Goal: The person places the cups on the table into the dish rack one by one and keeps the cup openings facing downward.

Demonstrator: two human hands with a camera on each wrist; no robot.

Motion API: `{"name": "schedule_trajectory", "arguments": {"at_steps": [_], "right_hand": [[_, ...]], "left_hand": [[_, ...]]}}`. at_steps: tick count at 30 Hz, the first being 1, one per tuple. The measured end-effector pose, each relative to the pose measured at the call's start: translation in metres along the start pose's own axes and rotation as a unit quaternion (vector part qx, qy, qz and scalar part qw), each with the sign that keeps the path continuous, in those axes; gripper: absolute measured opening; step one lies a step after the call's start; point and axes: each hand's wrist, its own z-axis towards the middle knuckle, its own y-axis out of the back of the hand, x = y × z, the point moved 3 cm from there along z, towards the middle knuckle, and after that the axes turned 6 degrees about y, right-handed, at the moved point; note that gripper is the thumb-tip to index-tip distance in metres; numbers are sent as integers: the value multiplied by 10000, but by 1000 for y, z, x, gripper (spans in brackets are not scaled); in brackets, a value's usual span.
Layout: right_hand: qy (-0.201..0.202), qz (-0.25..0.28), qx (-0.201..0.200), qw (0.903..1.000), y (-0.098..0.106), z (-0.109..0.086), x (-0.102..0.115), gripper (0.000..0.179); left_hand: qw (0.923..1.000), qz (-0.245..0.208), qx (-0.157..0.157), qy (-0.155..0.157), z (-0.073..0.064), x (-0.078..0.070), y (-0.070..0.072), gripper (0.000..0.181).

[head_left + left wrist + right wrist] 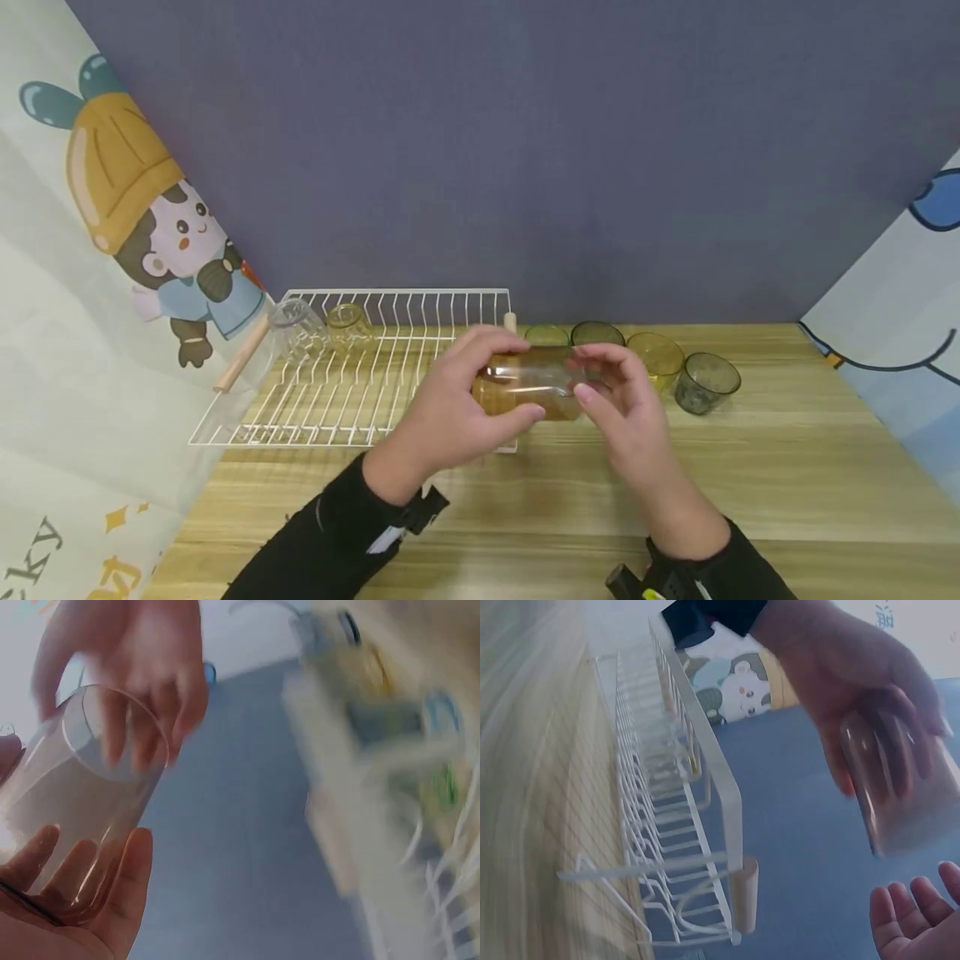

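An amber drinking glass (528,383) lies sideways in the air above the table, its mouth toward the right. My left hand (457,387) grips it around the base end, thumb along the near side. At the mouth end is my right hand (626,408), fingers loosely bent around the rim area in the head view. From the right wrist, a gap shows between the right fingertips (904,907) and the glass (900,791). In the left wrist view, the right hand's fingers show through the clear wall of the glass (90,787).
A white wire dish rack (360,446) stands left on the wooden table (750,500), with a clear glass (297,329) and a yellowish glass (350,327) at its left end. Right of it are several tinted glasses, including a yellow one (656,357) and a dark one (707,383). A dark blue-grey wall rises behind.
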Motion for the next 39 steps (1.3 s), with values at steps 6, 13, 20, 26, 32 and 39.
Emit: {"name": "schedule_trajectory", "arguments": {"at_steps": [6,13,20,26,32,39], "right_hand": [[516,180,-14,9985,8,5,-2,34],[179,-291,34,9994,11,7,-8,39],[-388,-1648,358,9849,20,11,-28,42],[-844,-3553,1209,9231,27,12,-47,56],[-421,-4438,1755,8778,27,11,-51,61],[-176,-4862,2134,8472,25,15,-58,61]], "left_hand": [[9954,818,-17,491,27,8,52,58],[9710,1887,756,1256,61,39,83,55],[9300,2747,1531,1900,81,81,87,50],[8975,3305,2049,2080,90,106,81,51],[8840,3663,2205,1890,100,122,69,48],[8569,4134,2493,1808,106,138,64,25]]}}
